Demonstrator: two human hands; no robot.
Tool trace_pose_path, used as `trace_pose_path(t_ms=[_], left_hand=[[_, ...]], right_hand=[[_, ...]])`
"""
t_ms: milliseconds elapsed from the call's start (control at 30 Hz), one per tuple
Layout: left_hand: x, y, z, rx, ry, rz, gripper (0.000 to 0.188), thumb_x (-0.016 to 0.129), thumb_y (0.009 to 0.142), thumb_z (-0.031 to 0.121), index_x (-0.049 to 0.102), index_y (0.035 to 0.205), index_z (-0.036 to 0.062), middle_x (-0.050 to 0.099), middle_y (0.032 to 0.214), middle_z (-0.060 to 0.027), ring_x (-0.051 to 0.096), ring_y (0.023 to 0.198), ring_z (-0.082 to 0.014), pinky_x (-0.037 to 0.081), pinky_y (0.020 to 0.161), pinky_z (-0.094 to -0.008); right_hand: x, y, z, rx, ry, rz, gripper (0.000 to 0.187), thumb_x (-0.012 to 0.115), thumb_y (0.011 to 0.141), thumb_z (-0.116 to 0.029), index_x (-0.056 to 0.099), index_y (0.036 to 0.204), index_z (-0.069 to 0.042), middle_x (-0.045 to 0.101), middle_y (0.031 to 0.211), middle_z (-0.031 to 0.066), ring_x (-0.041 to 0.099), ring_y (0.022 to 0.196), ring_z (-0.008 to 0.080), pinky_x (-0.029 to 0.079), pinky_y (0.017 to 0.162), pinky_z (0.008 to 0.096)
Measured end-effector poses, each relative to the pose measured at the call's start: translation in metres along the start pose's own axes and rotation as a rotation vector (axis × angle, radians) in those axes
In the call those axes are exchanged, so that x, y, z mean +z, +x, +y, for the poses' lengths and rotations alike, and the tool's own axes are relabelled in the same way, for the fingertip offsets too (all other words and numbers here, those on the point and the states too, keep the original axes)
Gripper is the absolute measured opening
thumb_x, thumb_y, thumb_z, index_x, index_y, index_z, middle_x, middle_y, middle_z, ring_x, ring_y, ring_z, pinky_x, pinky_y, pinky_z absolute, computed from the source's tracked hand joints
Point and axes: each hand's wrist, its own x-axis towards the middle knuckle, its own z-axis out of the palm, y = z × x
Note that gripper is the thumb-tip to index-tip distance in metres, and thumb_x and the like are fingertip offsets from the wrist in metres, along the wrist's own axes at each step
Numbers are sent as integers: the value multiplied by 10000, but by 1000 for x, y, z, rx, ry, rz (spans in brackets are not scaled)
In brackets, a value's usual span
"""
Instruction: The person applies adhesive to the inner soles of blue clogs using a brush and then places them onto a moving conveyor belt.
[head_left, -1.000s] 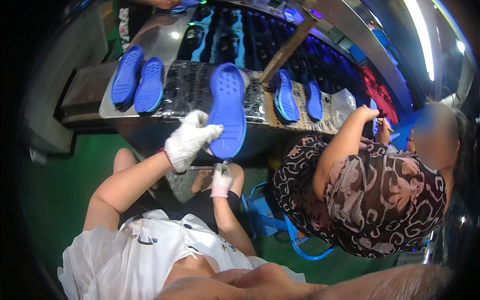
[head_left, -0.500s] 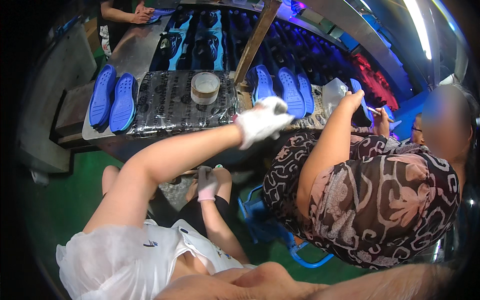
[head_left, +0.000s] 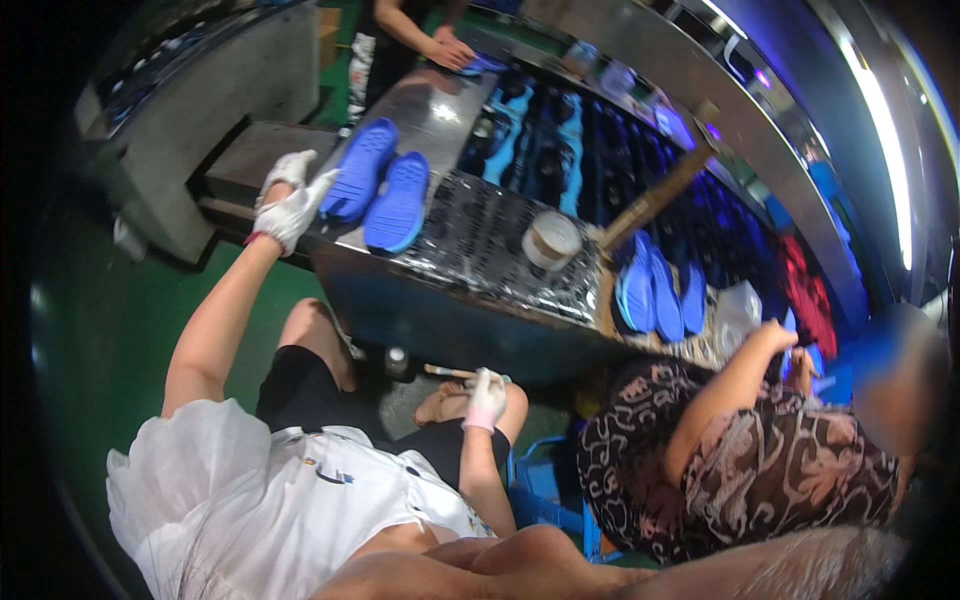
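My left hand (head_left: 290, 205), in a white glove with bare skin showing at the fingers, is open beside the left of two blue shoe soles (head_left: 360, 170). Its fingertips reach the sole's edge; I cannot tell whether they touch. A second blue sole (head_left: 397, 205) lies just right of it on the bench corner. Over my thigh, my gloved right hand (head_left: 485, 400) is closed round a thin wooden-handled brush (head_left: 450, 371).
A white tub (head_left: 552, 241) stands on the black-wrapped bench top (head_left: 480, 240). More blue soles (head_left: 660, 290) lie beyond a wooden post (head_left: 660, 185). Shoe parts ride a conveyor (head_left: 540, 140) behind. A co-worker in a patterned top (head_left: 740, 450) sits at right; another person's hands (head_left: 450, 52) work at the far end.
My left hand has swung left from near the right-hand soles to the pair at the left. The view has turned left. My right hand stays low with the brush.
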Motion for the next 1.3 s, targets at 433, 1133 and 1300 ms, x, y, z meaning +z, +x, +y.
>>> trace_pose_path(t_ms=[433, 1133, 1300], left_hand=[[20, 27, -14, -294, -187, -438, 437, 610, 828, 376, 631, 944, -45, 624, 935, -256, 635, 896, -351, 489, 765, -402], [-5, 41, 4, -144, -51, -652, 448, 549, 888, 374, 574, 1085, -27, 583, 1112, -263, 578, 1051, -382, 456, 886, -419], [-15, 32, -8, -230, -160, -554, 531, 556, 886, 378, 477, 1187, -52, 570, 1091, -282, 578, 1021, -369, 443, 867, -408]], right_hand=[[-10, -17, -33, 65, -176, -43, 177, 552, 905, -193, 563, 853, -24, 590, 609, 66, 510, 492, 97, 402, 463, 223], [-9, -27, -37, -4, -261, -98, 167, 558, 920, -188, 570, 825, -52, 591, 639, 35, 522, 534, 88, 411, 495, 226], [0, -28, -40, 31, -225, -134, 160, 561, 922, -185, 574, 862, -38, 595, 649, 38, 523, 523, 88, 418, 492, 223]])
